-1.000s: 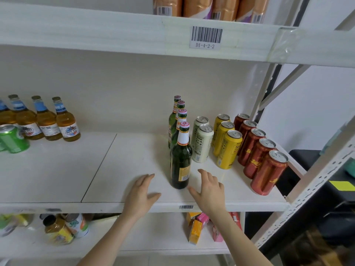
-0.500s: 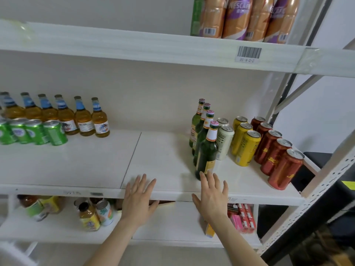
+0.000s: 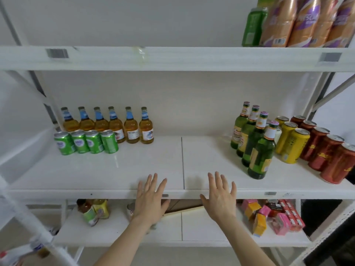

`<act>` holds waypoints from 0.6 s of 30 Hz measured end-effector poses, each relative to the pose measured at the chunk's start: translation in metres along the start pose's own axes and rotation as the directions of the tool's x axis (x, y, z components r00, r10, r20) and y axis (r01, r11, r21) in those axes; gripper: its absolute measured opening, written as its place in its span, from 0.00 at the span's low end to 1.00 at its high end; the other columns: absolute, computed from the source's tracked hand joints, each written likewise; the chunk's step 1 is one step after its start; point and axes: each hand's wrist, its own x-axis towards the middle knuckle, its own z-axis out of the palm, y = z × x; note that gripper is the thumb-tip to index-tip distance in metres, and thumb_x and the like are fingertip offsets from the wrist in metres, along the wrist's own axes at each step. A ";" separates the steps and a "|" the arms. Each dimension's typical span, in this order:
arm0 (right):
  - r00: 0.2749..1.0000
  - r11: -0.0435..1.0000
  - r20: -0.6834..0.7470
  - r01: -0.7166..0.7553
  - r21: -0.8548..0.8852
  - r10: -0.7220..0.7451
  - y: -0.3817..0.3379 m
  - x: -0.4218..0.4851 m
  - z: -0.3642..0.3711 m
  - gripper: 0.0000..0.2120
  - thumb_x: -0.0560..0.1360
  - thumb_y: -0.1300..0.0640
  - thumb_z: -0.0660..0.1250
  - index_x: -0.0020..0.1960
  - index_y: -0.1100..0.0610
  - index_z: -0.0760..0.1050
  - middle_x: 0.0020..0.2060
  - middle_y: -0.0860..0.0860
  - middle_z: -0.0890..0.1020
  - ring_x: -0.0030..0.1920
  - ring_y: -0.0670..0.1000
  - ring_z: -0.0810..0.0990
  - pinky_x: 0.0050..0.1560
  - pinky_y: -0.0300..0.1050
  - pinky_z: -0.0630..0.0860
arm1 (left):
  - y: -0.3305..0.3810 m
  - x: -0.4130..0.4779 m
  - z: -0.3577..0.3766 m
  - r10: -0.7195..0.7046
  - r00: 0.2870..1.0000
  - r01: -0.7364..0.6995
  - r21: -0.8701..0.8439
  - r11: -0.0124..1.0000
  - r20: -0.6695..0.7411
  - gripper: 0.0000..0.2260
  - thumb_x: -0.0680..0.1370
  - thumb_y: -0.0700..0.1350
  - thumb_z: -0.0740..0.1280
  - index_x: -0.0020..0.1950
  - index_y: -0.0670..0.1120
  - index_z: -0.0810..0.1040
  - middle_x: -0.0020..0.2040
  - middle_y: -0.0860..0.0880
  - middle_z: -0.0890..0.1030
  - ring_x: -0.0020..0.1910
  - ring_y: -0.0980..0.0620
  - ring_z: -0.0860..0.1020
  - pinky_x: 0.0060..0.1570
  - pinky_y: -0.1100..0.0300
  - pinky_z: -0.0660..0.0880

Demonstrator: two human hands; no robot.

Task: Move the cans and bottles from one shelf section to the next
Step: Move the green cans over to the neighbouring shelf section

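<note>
The left hand [image 3: 150, 200] and right hand [image 3: 221, 198] are now held flat, fingers spread and nothing gripped, at the front edge of the shelf [image 3: 96, 193], shifted leftward from the green bottles [image 3: 261, 150], which are left standing in the right section.

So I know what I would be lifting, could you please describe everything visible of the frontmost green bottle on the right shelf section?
The frontmost green bottle looks like dark green glass, with a pink-edged cap, a white neck label and a yellow body label. It stands upright on the white shelf, heading a row of four like bottles. The left hand and right hand are clear of it.
</note>
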 end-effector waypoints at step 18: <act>0.997 1.000 -0.073 0.005 0.027 -0.003 -0.201 0.075 0.027 0.35 0.80 0.37 0.54 0.80 0.52 0.49 0.80 0.52 0.54 0.80 0.54 0.52 0.76 0.62 0.48 | -0.190 0.041 -0.005 0.011 0.999 -0.012 -0.008 1.000 -0.043 0.32 0.81 0.62 0.54 0.81 0.56 0.45 0.82 0.46 0.44 0.81 0.46 0.42 0.78 0.46 0.43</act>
